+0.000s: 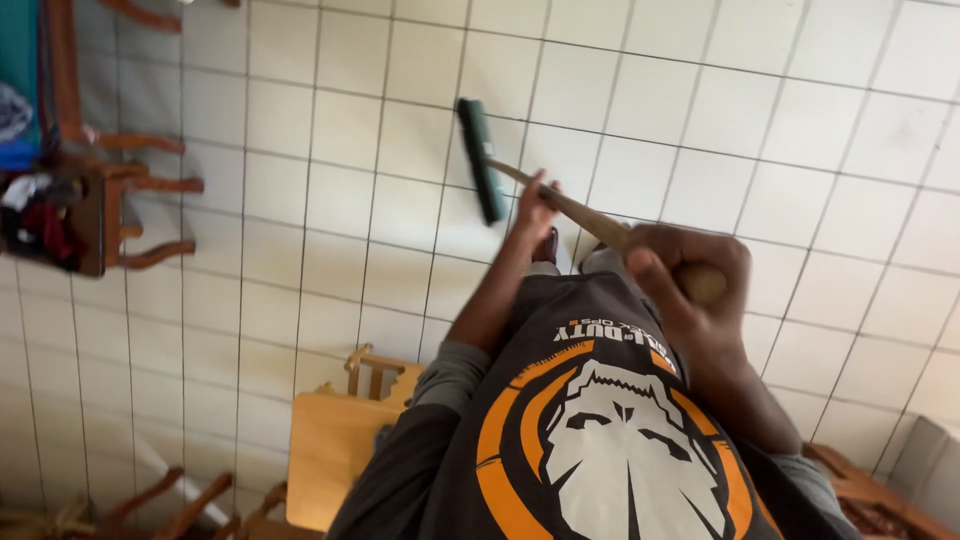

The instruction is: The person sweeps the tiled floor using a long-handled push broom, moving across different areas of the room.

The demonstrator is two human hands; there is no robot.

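Sweeping across the white tiled floor (700, 130), a green-headed broom (480, 160) is being held by both hands along its wooden handle (590, 220). The right hand (690, 275) is being kept clenched around the rounded top end of the handle, close to the camera, with the knuckles turned upward. The left hand (535, 205) is being wrapped around the handle lower down, nearer the brush head, its fingers closed on the wood. The broom is being angled downward and away from the body, its head lying on the tiles up and to the left of the left hand. A dark shirt (600, 440) with an orange and white printed figure is being worn, filling the lower middle of the view. A dark shoe (546, 245) is being shown just below the left hand. A wooden chair (110, 200) with clothes piled on it is being seen at the left edge, well apart from the broom, and a light wooden stool (335, 450) is being seen just beside the left arm.
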